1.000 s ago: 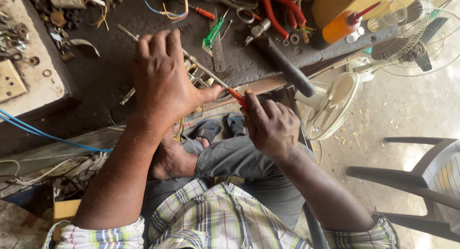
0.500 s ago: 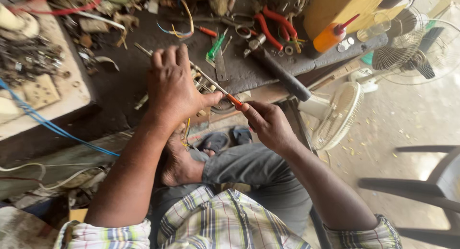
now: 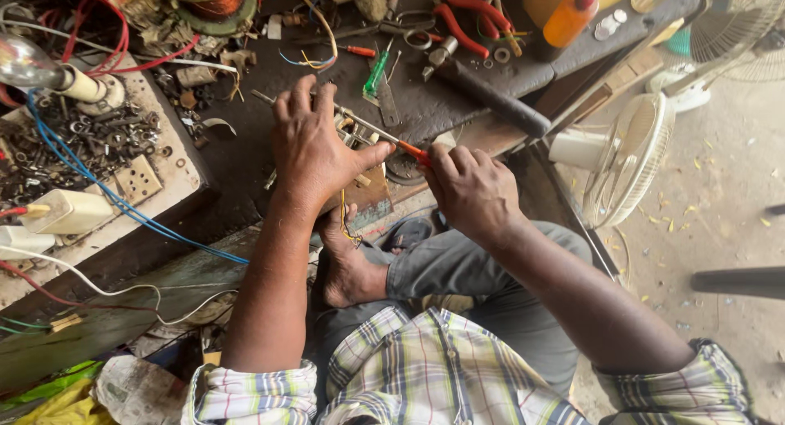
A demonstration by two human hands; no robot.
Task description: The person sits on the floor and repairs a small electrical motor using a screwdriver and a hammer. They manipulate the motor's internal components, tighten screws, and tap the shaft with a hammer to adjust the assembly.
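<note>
My left hand (image 3: 315,147) lies palm down over a small metal part with yellow wires (image 3: 353,198) at the near edge of the dark workbench (image 3: 237,151), pressing it in place. My right hand (image 3: 468,188) is closed around the orange handle of a screwdriver (image 3: 413,151). Its thin metal shaft runs up and left under my left fingers, and the tip is hidden there. Both hands nearly touch at the thumbs. My bent knee in grey trousers and a bare foot (image 3: 347,270) sit just below the hands.
Scattered on the bench are red pliers (image 3: 458,20), a green-handled tool (image 3: 374,75), a black cylinder (image 3: 499,102), an orange bottle (image 3: 572,16) and wire coils. A white tray (image 3: 163,196) of nuts, a bulb and blue wire stands left. A white fan (image 3: 621,159) stands right.
The view has shifted so the bench's left side and far clutter show more. Both hands keep the same grip on the part and screwdriver, with only slight movement.
</note>
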